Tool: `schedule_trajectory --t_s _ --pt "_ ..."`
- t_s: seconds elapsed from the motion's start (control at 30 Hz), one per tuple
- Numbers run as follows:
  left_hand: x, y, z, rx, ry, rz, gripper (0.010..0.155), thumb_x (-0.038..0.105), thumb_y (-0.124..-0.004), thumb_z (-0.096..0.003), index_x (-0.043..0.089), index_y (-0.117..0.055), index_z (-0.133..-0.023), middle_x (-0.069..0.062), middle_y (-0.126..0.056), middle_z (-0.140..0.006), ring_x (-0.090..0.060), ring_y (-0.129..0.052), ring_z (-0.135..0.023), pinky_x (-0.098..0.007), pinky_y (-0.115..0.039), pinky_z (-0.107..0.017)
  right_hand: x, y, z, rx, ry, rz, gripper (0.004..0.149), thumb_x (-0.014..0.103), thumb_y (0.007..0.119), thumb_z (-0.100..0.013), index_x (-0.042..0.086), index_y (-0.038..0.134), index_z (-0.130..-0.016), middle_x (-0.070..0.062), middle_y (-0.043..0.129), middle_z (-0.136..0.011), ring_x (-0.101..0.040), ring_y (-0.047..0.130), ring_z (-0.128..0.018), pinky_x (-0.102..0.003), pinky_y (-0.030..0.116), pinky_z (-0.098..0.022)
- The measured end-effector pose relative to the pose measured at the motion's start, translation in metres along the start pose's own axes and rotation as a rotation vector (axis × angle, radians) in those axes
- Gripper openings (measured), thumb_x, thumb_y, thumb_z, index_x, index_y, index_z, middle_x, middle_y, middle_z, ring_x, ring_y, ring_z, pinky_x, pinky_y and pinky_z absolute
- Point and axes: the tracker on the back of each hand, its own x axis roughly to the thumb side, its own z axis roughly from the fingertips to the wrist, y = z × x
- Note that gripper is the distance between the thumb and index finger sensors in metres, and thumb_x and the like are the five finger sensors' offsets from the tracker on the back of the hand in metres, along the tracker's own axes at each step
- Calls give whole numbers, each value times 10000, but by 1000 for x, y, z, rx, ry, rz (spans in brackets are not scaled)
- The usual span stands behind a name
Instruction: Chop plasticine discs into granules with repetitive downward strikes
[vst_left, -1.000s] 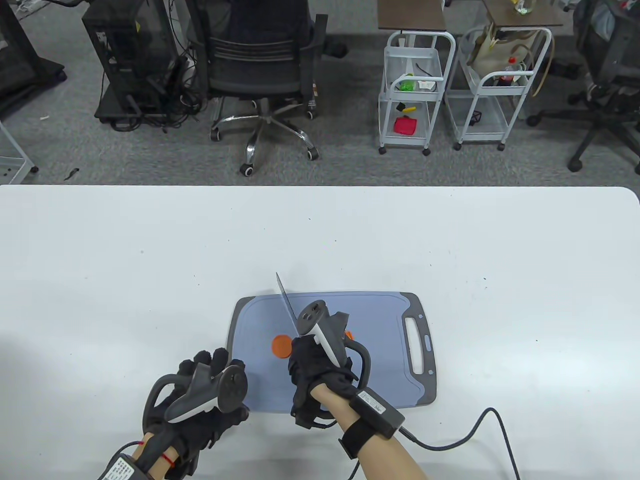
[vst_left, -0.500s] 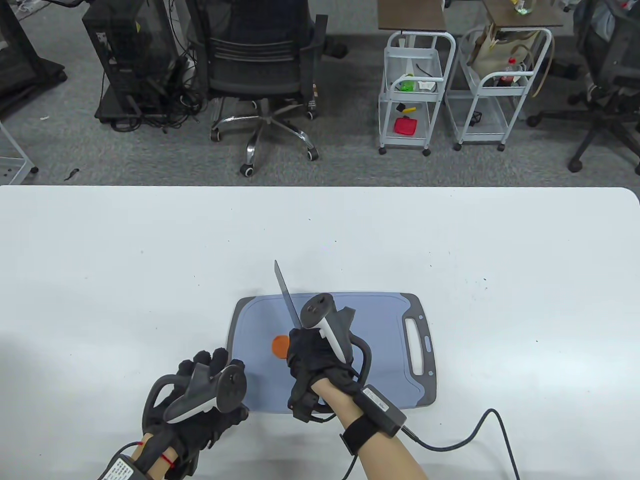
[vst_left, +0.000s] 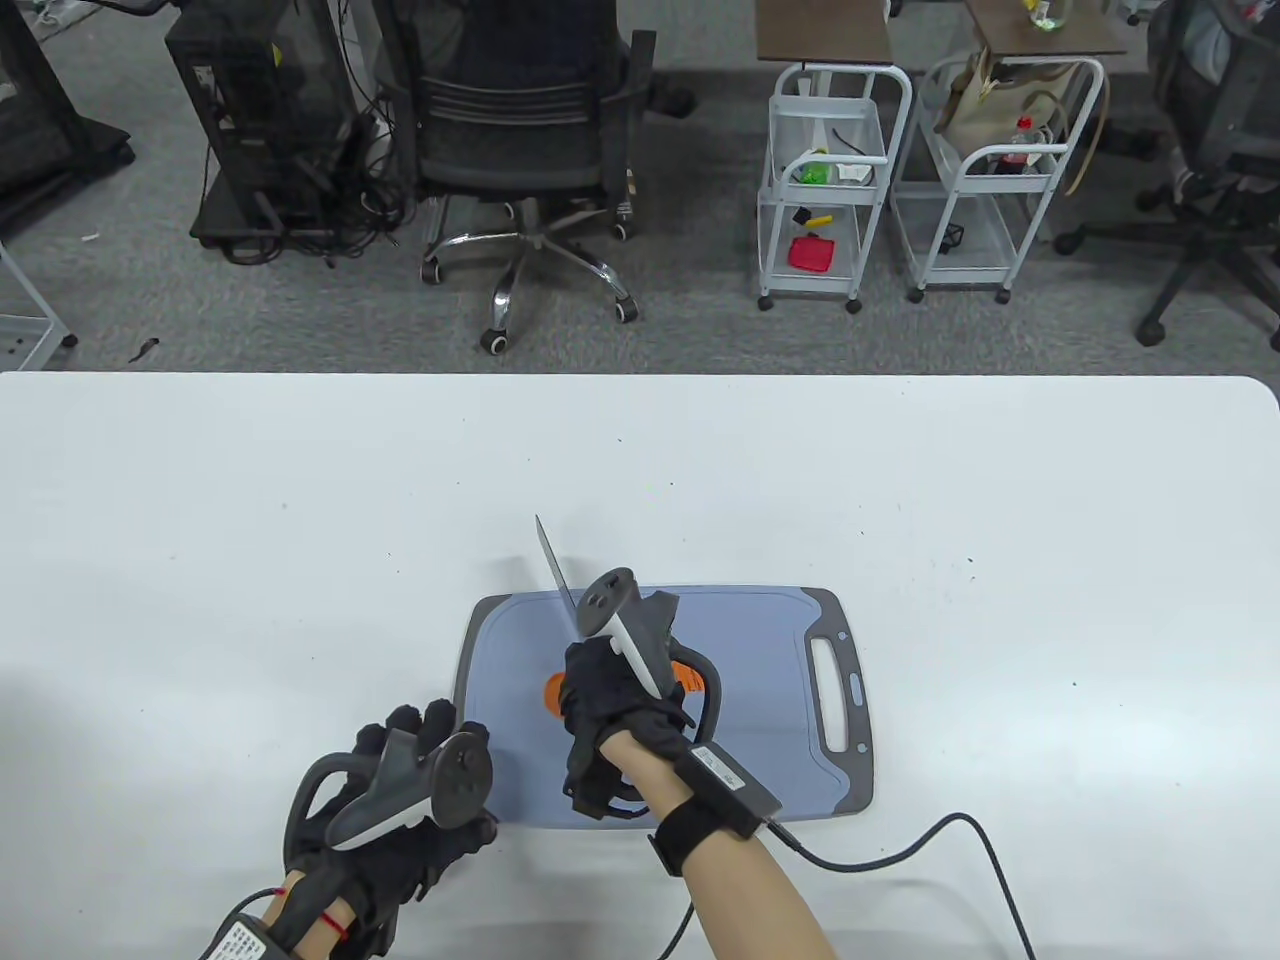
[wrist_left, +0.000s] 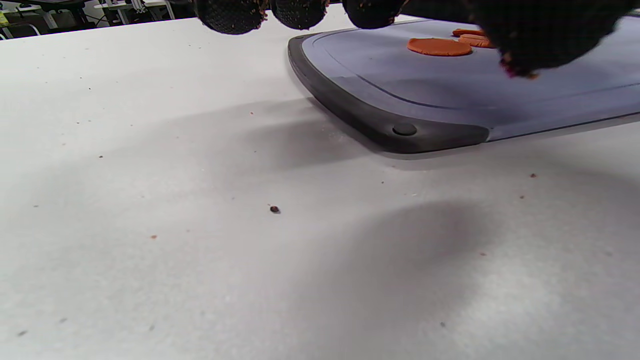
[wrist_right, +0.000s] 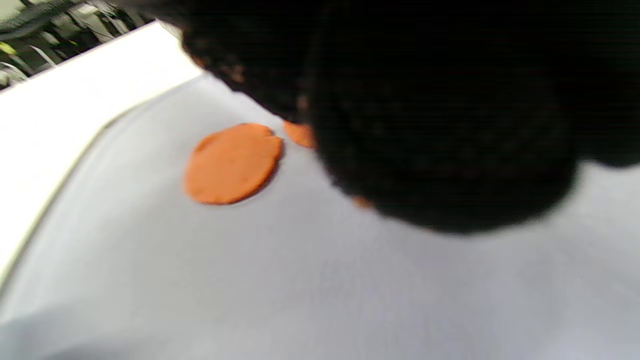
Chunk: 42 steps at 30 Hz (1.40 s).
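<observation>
Table view: flat round orange disc (vst_left: 553, 690), matte board (vst_left: 760, 690).

Black gloves w/ grey trackers, bare forearms, black wrist straps, cables.

Knife handle: hidden inside the right hand (vst_left: 610, 700); only the blade (vst_left: 556, 572) visible in the table view.
Orange discs (vst_left: 553, 690): mostly covered by the right hand in the table view; count not clear.
Right wrist view: blurred; black glove (wrist_right: 440, 110) filling the upper right, covering part of a smaller orange piece (wrist_right: 299, 134).
Left hand (vst_left: 400, 800): wrist cut off by the bottom edge.
Left wrist view: fingertips (wrist_left: 232, 12) cut off by the top edge.
</observation>
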Motion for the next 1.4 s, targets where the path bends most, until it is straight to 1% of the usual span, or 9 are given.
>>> schedule_trajectory --t_s 0.1,0.23,0.4,0.53,0.73,1.03,1.3,1.33,1.4 --pt "0 1 -1 1 6 -7 901 653 -637 -320 271 -421 -1106 -177 -368 -1233 -532 -482 -1090 -681 -423 -753 -6 11 10 11 9 38 548 524 687 -531 60 763 -814 10 982 -409 -187 1122 -75 -455 954 -152" --pt "3 -2 -1 -13 -4 -18 901 654 -636 -319 271 -421 -1106 -178 -370 -1232 -532 -484 -1090 -681 -425 -753 -9 18 -1 -9 56 30 552 527 689 -525 56 753 -806 22 976 -397 -174 1120 -65 -452 955 -144" --pt "1 0 0 -10 -2 -5 902 653 -636 -320 269 -419 -1106 -180 -368 -1231 -531 -482 -1090 -681 -424 -753 8 10 -19 -19 60 65 549 534 686 -521 70 766 -803 30 977 -402 -168 1122 -70 -445 958 -153" --pt "-4 4 2 8 5 10 901 653 -638 -319 270 -420 -1106 -180 -368 -1233 -533 -483 -1089 -682 -424 -753 0 4 -4 -30 2 -27 549 526 685 -526 62 766 -809 14 981 -408 -181 1121 -75 -452 954 -153" --pt "-4 3 1 11 7 -13 900 654 -637 -319 271 -421 -1105 -180 -369 -1232 -530 -485 -1089 -680 -426 -753 -2 17 0 50 60 16 552 517 682 -536 44 757 -811 6 981 -410 -189 1119 -72 -459 950 -148" --pt "-10 4 0 -14 -6 65 903 654 -637 -320 266 -419 -1106 -180 -369 -1232 -534 -485 -1087 -681 -427 -752 19 15 -19 0 68 61 557 534 684 -523 56 749 -801 31 974 -400 -174 1124 -75 -450 958 -156" --pt "-12 3 -3 -10 17 40 901 653 -637 -321 269 -418 -1106 -179 -370 -1232 -532 -486 -1088 -679 -427 -753 10 18 6 31 36 60 551 518 685 -536 44 754 -809 13 979 -409 -186 1121 -72 -458 952 -150" --pt "-11 3 -2 -11 12 38 901 652 -638 -320 268 -419 -1106 -180 -370 -1231 -533 -485 -1087 -680 -426 -752 9 22 1 19 99 98 554 531 679 -524 59 747 -805 33 977 -401 -167 1126 -71 -446 962 -150" --pt "-9 3 0 -3 7 33 903 653 -637 -320 267 -417 -1107 -180 -369 -1232 -532 -484 -1089 -681 -426 -752 14 27 1 -59 39 102 556 532 686 -522 53 741 -799 33 970 -394 -169 1120 -63 -448 959 -144"
